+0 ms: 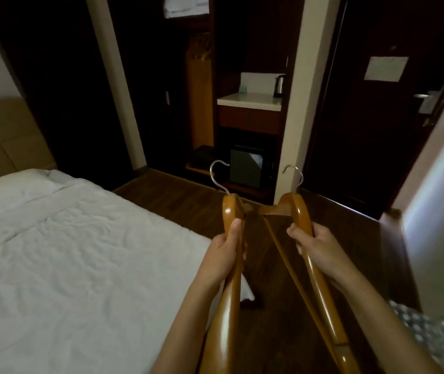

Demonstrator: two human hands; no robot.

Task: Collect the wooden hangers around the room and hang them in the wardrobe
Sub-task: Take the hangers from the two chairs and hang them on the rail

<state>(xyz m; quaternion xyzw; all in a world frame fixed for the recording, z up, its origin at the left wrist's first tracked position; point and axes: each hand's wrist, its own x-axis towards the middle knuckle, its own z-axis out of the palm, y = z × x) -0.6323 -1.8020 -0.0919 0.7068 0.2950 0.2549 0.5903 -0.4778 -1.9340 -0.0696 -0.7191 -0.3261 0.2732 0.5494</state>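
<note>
one hanger (232,211) is gripped by the curled fingers of the left hand (224,256), a second hanger (300,211) by the right hand (316,247), and the hooks (218,175) are best kept apart and led forward to the wardrobe (199,109).

Honey-orange left hanger (229,209) and matching right hanger (300,211), silver-hooked, stand out against the dark brown floor (177,201); white bed (80,252) at nine o'clock, blue fabric (425,330) with white dots at four o'clock.

Dim room: white bed (53,252), dark wooden floor (188,203), perhaps a minibar (247,170).
</note>
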